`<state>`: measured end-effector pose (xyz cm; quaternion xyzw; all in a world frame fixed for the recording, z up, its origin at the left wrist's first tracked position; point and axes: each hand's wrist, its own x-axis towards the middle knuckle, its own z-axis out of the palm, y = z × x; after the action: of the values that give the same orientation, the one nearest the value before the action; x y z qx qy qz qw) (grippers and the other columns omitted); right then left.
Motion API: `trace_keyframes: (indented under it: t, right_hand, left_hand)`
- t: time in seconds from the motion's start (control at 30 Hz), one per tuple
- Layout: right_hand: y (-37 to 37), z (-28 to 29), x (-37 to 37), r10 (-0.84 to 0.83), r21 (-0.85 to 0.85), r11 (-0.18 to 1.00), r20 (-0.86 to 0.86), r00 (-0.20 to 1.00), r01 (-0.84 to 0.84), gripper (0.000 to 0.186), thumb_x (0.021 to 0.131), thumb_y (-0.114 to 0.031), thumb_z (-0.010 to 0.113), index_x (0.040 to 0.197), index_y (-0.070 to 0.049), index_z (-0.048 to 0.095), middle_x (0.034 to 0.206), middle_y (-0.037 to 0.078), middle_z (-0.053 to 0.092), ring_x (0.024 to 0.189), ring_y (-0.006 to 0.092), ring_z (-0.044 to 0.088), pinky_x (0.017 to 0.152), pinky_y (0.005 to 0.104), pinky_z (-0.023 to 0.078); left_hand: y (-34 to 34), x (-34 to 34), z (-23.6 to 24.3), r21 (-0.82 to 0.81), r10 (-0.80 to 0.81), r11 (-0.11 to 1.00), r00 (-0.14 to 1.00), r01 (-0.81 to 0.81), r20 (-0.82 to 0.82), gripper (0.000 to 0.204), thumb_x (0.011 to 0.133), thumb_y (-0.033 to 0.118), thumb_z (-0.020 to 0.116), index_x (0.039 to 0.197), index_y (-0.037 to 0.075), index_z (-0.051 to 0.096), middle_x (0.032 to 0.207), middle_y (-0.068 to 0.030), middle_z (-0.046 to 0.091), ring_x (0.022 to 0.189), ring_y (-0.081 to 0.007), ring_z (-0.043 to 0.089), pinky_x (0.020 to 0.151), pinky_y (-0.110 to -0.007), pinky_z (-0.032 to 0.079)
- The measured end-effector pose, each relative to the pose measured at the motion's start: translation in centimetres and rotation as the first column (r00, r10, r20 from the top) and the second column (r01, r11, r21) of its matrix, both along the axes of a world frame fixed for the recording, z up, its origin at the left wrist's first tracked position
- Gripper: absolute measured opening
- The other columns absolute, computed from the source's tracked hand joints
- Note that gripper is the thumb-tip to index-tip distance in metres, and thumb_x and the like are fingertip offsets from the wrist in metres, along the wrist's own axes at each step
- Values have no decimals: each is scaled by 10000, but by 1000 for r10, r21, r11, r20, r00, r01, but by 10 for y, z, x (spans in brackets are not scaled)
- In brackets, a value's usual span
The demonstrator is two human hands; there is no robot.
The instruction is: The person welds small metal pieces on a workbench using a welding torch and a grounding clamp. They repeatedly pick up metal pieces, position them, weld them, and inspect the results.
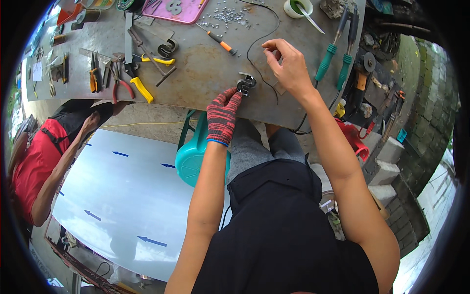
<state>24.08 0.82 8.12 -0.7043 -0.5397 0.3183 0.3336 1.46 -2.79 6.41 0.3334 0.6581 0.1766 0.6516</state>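
Pinching the S-shaped metal piece [246, 84] by its lower left side, the gloved left hand [223, 115] gives me my main worry: its thumb and fingers are closed on a small part of the curve, just above the near edge of the steel worktable [196, 93]. From this end I judge that a twist or push could turn the piece out of the knit — and with the edge so near, it could drop to the floor. The bare right hand [290, 66] hangs above and to the right, its fingers loosely curled and parted; I see nothing held between them. If that hand comes down carelessly on the strip's thin edges, skin could be cut, since only the other hand wears a glove. A black cable [248, 53] winds across the tabletop just beside the piece, so a sideways sweep could snag it. I also mind the green-handled soldering irons [325, 63] to the right of the bare hand — I can't tell whether they're hot, but a wide swing of that forearm could brush them.
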Motion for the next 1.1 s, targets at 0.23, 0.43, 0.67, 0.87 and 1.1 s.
trace_keyframes:
  t: [0.23,0.43,0.67,0.87,1.1]
  right_hand:
    - [51,-13,-7,86,101,990,147,985,-101,137,928,-90,669,1045,-25,700,997,122,717,914,302,684,835,418,543]
    - [82,-34,-13,182,32,979,319,930,-203,145,912,-113,678,1034,-39,706,1017,117,708,1003,317,666,914,437,525]
    - [103,-45,-27,223,-26,973,364,904,-230,154,910,-140,684,1023,-46,728,1029,127,698,1055,329,656,935,450,520]
    - [113,-48,-37,214,-117,976,402,890,-182,165,915,-188,707,1010,-63,757,1072,134,711,1088,331,656,981,450,521]
    - [117,-49,-40,209,-192,971,408,889,-141,170,908,-208,724,1006,-75,765,1083,139,717,1097,336,658,986,460,528]
  left_hand:
    - [-3,-1,-10,19,-6,1000,1000,6,-4,321,970,142,750,1253,-10,733,1080,-69,758,966,-119,666,891,-277,526]
    - [-1,0,-4,4,-15,1000,1000,15,6,329,969,152,749,1255,-11,733,1099,-87,761,1006,-134,669,927,-285,521]
    - [-1,-2,-5,-6,-17,1000,1000,17,27,374,950,195,771,1261,-8,727,1146,-127,768,1062,-182,700,977,-326,526]
    - [3,0,5,18,-51,999,998,51,-31,384,936,211,789,1250,-3,732,1153,-148,773,1075,-208,721,983,-343,536]
    - [4,0,8,8,-58,998,997,58,-47,391,933,216,793,1253,0,732,1150,-152,773,1073,-207,721,977,-342,539]
